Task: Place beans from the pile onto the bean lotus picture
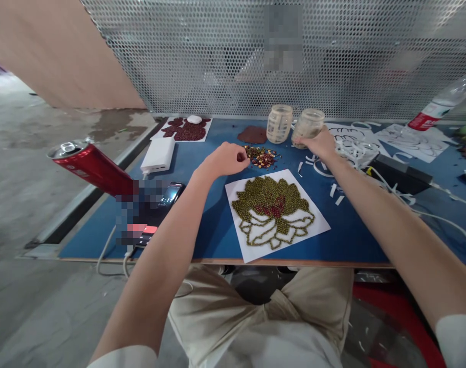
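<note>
- Nearest, at the clock's centre, a paper sheet lies on the blue table, bearing a bean flower, mostly green with red in the middle; its lower petals are only outlined.
- At nine o'clock, a phone.
- At eleven, the left hand, fingers curled inward, beside the mixed bean pile; I cannot tell whether it holds any beans.
- That pile sits just before twelve.
- At one, the right hand is closed round the lower part of a jar.
- At twelve, beyond the pile, another jar stands upright.
- Farthest, a mesh panel.
</note>
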The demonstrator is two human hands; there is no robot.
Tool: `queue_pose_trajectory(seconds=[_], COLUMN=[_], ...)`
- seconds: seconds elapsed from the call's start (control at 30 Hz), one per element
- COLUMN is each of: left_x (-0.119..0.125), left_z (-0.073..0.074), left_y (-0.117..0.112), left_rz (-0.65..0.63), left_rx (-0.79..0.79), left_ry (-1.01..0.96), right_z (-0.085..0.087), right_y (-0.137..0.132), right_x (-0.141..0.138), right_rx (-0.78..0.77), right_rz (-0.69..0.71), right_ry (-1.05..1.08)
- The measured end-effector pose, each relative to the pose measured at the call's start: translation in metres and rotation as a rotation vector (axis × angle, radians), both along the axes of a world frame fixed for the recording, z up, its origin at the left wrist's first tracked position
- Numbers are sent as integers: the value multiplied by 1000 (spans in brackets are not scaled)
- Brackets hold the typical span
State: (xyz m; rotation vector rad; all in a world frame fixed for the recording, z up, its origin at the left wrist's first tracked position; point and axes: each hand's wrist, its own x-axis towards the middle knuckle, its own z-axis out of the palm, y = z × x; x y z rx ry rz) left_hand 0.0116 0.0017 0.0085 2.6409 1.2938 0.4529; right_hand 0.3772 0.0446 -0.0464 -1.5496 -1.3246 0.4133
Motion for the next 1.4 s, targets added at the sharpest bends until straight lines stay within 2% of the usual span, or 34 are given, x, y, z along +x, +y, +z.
queue_pose_trajectory(seconds=[0.07,0.13,0.2,0.23,0.3,0.4,0.47,0.53,0.77,1.0,1.2,1.3,1.4], left_x=[1,3,3,3,3,3,4,4,4,6,5,5,5], left_z=[4,6,8,9,12,16,18,18,12,1,4,4,3], left_y=[-2,-3,-2,-2,-2,-5,-7,-10,-9,2,0,0,2], left_rz=[-9,-19,-35,-47,-83,-97,-57,-31,-104,-176,-218,-205,-203], left_rx=[-101,-210,-272,-294,-357,-454,-518,-573,-586,-458,-390,-359,-342], left_ry=[96,182,227,238,250,229,209,190,140,174,165,172,181], right_z=[0,6,16,21,29,30,26,21,18,22,21,27,37], right_y=[-5,-13,-26,-33,-46,-57,-58,-54,-36,-33,-26,-32,-52], right_x=[1,-3,-12,-19,-33,-54,-62,-67,-66,-66,-70,-69,-67], right_rx=[-36,0,164,264,357,240,150,106,40,44,27,55,157], right_rz=[-115,-233,-301,-291,-78,338,435,428,477,571,577,567,548], right_ry=[-71,-129,-210,-289,-552,-911,-1050,-1125,-1204,-1220,-1243,-1199,-1041])
